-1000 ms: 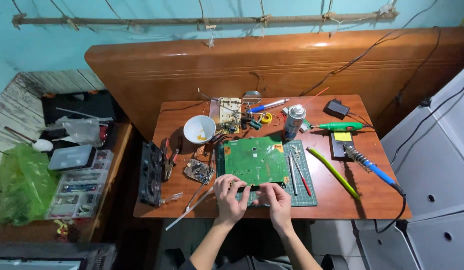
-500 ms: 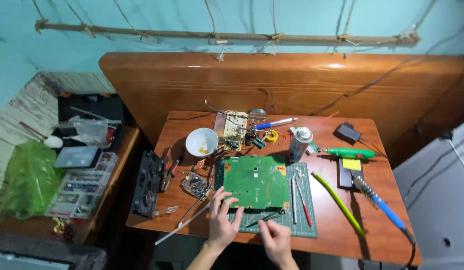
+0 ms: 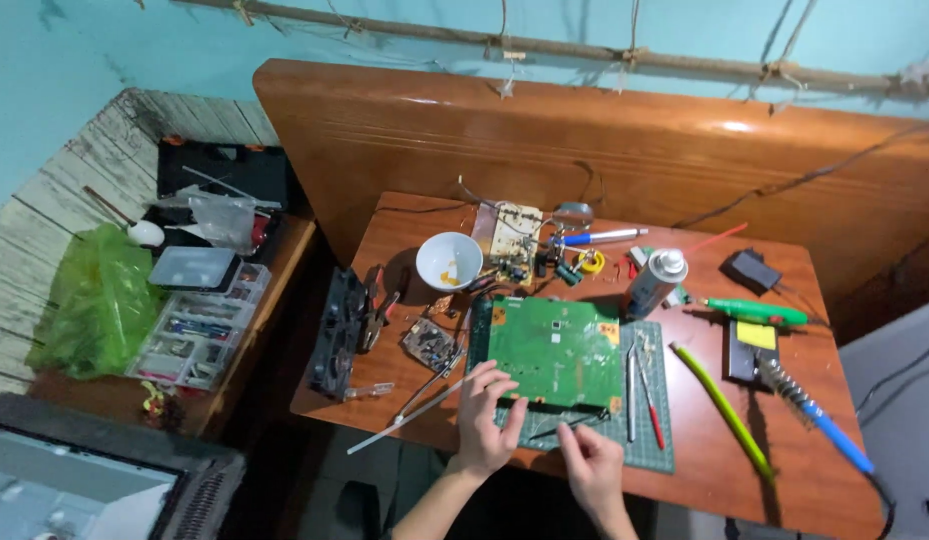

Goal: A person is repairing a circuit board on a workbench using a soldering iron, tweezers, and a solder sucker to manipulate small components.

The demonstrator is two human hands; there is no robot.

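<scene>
Seen from above, a wooden worktop is crowded with electronics tools. The left hand lies with fingers spread on the near edge of a green circuit board, which sits on a green cutting mat just beyond both hands. The right hand pinches a thin dark tool against the mat (tip touching the board's edge). Left of the left hand a long white rod lies slantwise. Beyond the board stand a white bowl and a spray can; right of the right hand lie tweezers, a yellow-green tube and a blue-handled soldering iron.
</scene>
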